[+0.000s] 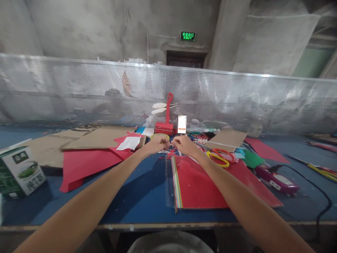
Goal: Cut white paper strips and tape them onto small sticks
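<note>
Over the middle of the blue table, my left hand (160,142) and my right hand (182,143) meet with their fingertips nearly touching. Both are closed in a pinch; a small pale bit shows between them, too small to name. Just behind my left hand lies a roll of tape (163,135), partly covered by it. Red and white paper scraps (170,153) are strewn below my fingers. A stack of coloured paper (202,189), red on top, lies under my right forearm. Scissors with yellow and red handles (218,162) rest beside that forearm.
Behind my hands stand a red paper piece with a hooked strip (163,128) and a lit phone (182,125). Cardboard (92,137) and red sheets (92,165) lie left, near a green-and-white carton (23,172). At right sits a purple corded device (276,181).
</note>
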Demonstrator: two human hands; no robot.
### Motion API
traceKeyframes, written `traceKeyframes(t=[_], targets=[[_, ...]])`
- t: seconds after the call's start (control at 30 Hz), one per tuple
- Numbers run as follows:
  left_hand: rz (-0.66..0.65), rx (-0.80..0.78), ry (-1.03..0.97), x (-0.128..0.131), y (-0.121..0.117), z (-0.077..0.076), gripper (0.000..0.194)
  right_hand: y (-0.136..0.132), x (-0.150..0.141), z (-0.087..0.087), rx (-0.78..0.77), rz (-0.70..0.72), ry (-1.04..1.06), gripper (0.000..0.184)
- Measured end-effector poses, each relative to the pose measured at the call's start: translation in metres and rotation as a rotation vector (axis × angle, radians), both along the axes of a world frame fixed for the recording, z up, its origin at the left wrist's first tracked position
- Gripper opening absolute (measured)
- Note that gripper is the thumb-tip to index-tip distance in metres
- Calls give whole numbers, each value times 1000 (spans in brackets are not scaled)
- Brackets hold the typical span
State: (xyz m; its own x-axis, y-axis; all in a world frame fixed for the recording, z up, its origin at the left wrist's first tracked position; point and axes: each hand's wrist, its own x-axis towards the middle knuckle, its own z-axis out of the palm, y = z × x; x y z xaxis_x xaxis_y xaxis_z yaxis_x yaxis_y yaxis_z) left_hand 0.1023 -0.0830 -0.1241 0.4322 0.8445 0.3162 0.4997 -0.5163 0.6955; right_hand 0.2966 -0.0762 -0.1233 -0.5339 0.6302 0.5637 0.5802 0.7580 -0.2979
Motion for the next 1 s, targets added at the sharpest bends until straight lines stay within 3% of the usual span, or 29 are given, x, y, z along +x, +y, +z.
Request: traceKeyframes(t=[0.47, 0.73, 1.0], targets=[[-33, -79, -44, -2, 2, 2, 23, 5, 4, 0, -172, 38, 53, 51], [-22, -119, -46, -5, 4, 1, 26, -3, 1, 1, -120, 103, 145, 13], [-4, -106, -19, -6, 11, -6, 23, 0, 1, 1, -37, 45, 69, 15]])
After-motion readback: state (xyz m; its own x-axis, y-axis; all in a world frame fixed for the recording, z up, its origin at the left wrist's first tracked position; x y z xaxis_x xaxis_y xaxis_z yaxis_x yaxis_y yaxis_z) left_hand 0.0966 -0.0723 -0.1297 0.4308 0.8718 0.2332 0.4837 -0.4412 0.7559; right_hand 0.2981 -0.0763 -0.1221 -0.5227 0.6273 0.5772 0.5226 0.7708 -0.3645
